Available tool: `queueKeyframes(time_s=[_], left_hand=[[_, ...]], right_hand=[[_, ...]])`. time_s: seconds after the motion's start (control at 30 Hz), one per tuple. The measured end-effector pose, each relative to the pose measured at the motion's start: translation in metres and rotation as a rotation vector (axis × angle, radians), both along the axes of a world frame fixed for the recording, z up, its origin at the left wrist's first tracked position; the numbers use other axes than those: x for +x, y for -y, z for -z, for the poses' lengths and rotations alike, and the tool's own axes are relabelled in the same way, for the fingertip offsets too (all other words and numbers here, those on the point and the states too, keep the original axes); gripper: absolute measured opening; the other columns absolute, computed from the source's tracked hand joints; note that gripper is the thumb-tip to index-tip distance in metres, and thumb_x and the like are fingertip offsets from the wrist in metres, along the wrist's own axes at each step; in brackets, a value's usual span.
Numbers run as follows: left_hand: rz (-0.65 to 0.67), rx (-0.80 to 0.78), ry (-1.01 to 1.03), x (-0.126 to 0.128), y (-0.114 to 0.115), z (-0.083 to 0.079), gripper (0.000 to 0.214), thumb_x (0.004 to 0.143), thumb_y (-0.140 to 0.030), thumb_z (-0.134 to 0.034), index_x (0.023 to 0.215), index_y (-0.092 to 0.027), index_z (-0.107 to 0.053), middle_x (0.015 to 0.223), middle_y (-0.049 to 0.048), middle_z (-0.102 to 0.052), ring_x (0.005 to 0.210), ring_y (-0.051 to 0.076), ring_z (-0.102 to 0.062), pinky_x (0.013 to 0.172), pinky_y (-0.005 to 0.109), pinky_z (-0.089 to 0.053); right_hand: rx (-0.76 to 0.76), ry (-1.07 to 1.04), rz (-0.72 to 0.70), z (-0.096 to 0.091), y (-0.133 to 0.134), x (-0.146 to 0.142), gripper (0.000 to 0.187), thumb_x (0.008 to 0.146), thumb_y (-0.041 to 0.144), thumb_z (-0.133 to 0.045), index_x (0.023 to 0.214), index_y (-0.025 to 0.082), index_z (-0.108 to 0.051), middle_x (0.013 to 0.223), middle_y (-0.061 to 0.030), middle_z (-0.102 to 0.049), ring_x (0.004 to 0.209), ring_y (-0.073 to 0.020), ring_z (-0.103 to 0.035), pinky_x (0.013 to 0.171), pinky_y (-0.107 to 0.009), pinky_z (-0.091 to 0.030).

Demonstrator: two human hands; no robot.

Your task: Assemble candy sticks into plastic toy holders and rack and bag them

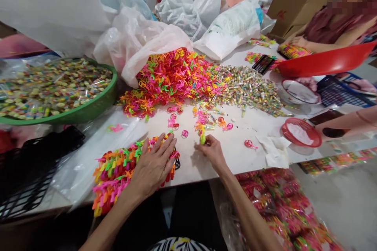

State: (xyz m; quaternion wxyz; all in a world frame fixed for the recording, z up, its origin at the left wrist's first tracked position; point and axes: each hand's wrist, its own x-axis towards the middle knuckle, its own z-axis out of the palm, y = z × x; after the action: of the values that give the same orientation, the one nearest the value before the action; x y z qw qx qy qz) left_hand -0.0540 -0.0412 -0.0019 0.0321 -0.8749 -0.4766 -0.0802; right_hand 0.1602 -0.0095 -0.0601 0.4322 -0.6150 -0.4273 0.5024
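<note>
Right hand (212, 151) pinches a yellow-green plastic piece (202, 136) above the white tabletop (191, 176)

The thumb and fingertips of the right hand press together on the yellow-green plastic piece, near the middle of the table's front edge. The left hand (156, 160) lies palm down, fingers extended and slightly spread, on rows of multicoloured plastic toys (113, 176); a black lattice tray (177, 163) peeks out beside its fingers. Between the two hands and a little beyond them lies a pink wheel-shaped piece (184, 134). Farther back, a heap of bright plastic pieces (176, 76) spills from a translucent plastic bag (141, 43), bordering a pile of small filled tubes (250, 88) on the right. A green basin (98, 111) of small wrapped items stands at left, and a red basket (315, 137) at right. Across the table, at upper right, sits a co-worker in a dark red top (324, 27).
</note>
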Motion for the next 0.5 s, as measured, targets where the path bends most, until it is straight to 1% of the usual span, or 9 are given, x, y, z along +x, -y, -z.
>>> queueKeyframes(time_s=[0.07, 0.13, 0.23, 0.3, 0.37, 0.43, 0.5], left_hand=[[-0.003, -0.014, -0.008, 0.001, 0.0, -0.001, 0.051, 0.086, -0.031, -0.035, 0.136, -0.02, -0.031, 0.141, 0.0039, -0.033, 0.13, 0.027, -0.028, 0.106, 0.054, -0.012], [-0.001, -0.025, -0.016, 0.001, 0.0, -0.002, 0.051, 0.087, -0.031, -0.035, 0.136, -0.019, -0.031, 0.142, 0.0041, -0.032, 0.13, 0.028, -0.028, 0.106, 0.054, -0.013], [0.002, -0.035, -0.015, 0.001, 0.0, -0.003, 0.05, 0.087, -0.031, -0.035, 0.136, -0.02, -0.032, 0.141, 0.0043, -0.033, 0.13, 0.028, -0.027, 0.106, 0.054, -0.013], [0.003, -0.04, -0.011, 0.001, -0.001, -0.004, 0.05, 0.086, -0.03, -0.035, 0.135, -0.02, -0.033, 0.141, 0.0043, -0.033, 0.13, 0.027, -0.027, 0.106, 0.054, -0.013], [-0.002, -0.044, -0.007, 0.001, -0.001, -0.004, 0.049, 0.086, -0.03, -0.035, 0.134, -0.02, -0.034, 0.141, 0.0044, -0.033, 0.13, 0.027, -0.027, 0.106, 0.054, -0.012], [-0.011, -0.051, -0.004, 0.001, -0.001, -0.004, 0.049, 0.087, -0.03, -0.035, 0.135, -0.02, -0.034, 0.141, 0.0041, -0.033, 0.13, 0.027, -0.028, 0.106, 0.054, -0.012], [-0.021, -0.06, 0.0, 0.001, -0.001, -0.004, 0.049, 0.088, -0.032, -0.034, 0.135, -0.021, -0.033, 0.141, 0.0035, -0.033, 0.13, 0.027, -0.027, 0.106, 0.053, -0.012]], right_hand=[[-0.046, -0.174, -0.08, 0.001, 0.019, -0.017, 0.025, 0.055, 0.029, -0.071, 0.07, 0.017, -0.053, 0.051, 0.0067, -0.05, 0.041, -0.0075, -0.041, 0.039, -0.019, -0.033], [-0.088, -0.279, -0.154, 0.002, 0.033, -0.033, 0.024, 0.058, 0.032, -0.07, 0.069, 0.016, -0.056, 0.051, 0.0044, -0.053, 0.043, -0.0094, -0.046, 0.043, -0.021, -0.038], [-0.07, -0.315, -0.217, 0.004, 0.042, -0.05, 0.02, 0.063, 0.032, -0.068, 0.069, 0.015, -0.059, 0.055, 0.0014, -0.057, 0.052, -0.0131, -0.054, 0.053, -0.025, -0.045], [0.008, -0.216, -0.233, 0.005, 0.041, -0.055, 0.015, 0.066, 0.03, -0.064, 0.067, 0.015, -0.06, 0.06, 0.0002, -0.058, 0.056, -0.0132, -0.053, 0.055, -0.025, -0.044], [0.121, -0.013, -0.283, 0.006, 0.039, -0.054, 0.012, 0.068, 0.025, -0.06, 0.061, 0.016, -0.059, 0.064, -0.0006, -0.058, 0.058, -0.0127, -0.052, 0.056, -0.024, -0.042], [0.231, 0.228, -0.374, 0.005, 0.038, -0.052, 0.012, 0.069, 0.018, -0.057, 0.057, 0.017, -0.057, 0.067, -0.0013, -0.057, 0.063, -0.013, -0.052, 0.058, -0.023, -0.04], [0.288, 0.446, -0.477, 0.003, 0.039, -0.051, 0.013, 0.071, 0.014, -0.052, 0.059, 0.017, -0.057, 0.07, -0.002, -0.057, 0.066, -0.0134, -0.053, 0.06, -0.022, -0.039]])
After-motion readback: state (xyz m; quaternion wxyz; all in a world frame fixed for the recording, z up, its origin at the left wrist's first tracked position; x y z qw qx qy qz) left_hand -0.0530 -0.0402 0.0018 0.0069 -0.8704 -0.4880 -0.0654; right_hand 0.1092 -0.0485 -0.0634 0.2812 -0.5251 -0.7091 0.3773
